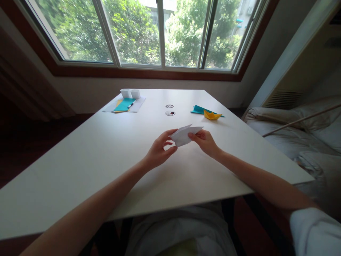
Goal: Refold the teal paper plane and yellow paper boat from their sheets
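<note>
A folded white paper piece (185,135), flat and sharply creased into pointed flaps, is pinched at its two ends between the left hand (159,151) and the right hand (205,141), just above a smooth white table (106,156). Farther off, a yellow paper boat (212,115) rests on teal paper (198,110); a pen (130,104) lies on a teal sheet (124,105). No writing can be read.

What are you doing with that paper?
A person at a white table holds a folded white paper above it, the left hand and right hand each pinching one side. Farther back lie a yellow paper boat on a teal sheet, and a paper stack by the window.
</note>
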`<state>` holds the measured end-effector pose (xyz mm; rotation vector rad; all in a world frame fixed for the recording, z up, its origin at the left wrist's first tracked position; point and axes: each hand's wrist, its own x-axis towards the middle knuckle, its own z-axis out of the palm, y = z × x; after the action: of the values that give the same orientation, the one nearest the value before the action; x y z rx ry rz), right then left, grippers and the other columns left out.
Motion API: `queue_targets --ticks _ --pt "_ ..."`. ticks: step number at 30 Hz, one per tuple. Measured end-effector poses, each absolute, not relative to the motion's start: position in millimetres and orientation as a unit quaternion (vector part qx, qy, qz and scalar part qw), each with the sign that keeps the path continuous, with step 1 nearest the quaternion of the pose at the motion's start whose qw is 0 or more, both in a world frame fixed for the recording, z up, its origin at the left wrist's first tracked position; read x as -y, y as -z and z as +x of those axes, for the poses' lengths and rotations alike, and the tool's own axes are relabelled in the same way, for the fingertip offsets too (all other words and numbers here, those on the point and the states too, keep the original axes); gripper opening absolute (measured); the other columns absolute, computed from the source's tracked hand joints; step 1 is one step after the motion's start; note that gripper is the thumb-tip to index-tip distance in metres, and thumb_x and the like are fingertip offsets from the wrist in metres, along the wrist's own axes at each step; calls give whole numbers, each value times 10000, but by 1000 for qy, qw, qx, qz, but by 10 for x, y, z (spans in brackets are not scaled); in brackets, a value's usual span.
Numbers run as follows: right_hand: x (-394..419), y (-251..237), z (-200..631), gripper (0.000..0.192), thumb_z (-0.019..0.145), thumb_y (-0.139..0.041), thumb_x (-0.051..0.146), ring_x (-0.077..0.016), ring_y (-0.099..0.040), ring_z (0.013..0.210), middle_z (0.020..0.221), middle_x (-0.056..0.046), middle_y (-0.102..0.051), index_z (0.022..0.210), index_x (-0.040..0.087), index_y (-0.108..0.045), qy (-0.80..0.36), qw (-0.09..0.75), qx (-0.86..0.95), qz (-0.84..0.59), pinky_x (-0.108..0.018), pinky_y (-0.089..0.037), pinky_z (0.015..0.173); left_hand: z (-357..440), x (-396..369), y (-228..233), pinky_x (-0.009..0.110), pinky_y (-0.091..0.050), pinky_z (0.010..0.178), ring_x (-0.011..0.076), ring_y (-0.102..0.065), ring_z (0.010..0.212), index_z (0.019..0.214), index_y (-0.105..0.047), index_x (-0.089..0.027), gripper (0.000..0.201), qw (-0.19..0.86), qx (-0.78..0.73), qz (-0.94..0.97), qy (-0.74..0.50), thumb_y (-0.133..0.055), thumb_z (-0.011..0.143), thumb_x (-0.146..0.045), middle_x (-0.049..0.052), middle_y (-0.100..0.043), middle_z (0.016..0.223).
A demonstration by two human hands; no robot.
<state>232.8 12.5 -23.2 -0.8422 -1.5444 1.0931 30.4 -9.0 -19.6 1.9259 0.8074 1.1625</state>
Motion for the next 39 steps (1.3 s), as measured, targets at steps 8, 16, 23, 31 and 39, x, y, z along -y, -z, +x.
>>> queue_targets --ticks 8,16,23,31,39 --pt "-28 185 2367 198 814 -570 362 -180 -606 757 843 -53 -677 864 202 -674 -239 438 788 -361 -310 -478 665 327 58 210 294 -489 705 168 -603 782 1065 -535 -185 369 446 -337 682 -472 -652 747 -331 40 -645 849" --pt "21 98 2396 129 817 -573 313 -139 -569 662 789 -39 -645 850 212 -646 -140 396 852 -312 -264 -459 599 338 55 186 285 -486 653 165 -595 710 821 -642 -151 231 452 -364 683 -444 -667 719 -357 27 -641 748" --pt "9 119 2360 87 790 -582 281 -133 -571 668 759 -22 -642 802 206 -623 -169 416 822 -352 -259 -468 607 293 7 134 316 -509 732 143 -614 752 817 -594 -167 294 583 -354 493 -540 -758 621 -314 -1 -659 799" --pt "55 209 2295 85 770 -595 281 -124 -579 674 752 -7 -643 795 212 -636 -203 368 835 -355 -240 -460 578 331 -3 127 345 -506 784 150 -632 814 970 -552 -219 354 636 -290 450 -555 -726 674 -308 -8 -669 868" --pt "35 88 2308 173 806 -568 370 -142 -596 731 813 -29 -633 862 209 -595 -249 454 757 -397 -271 -486 636 385 58 105 348 -506 789 145 -639 793 965 -524 -238 344 653 -270 443 -552 -722 684 -265 -27 -673 849"
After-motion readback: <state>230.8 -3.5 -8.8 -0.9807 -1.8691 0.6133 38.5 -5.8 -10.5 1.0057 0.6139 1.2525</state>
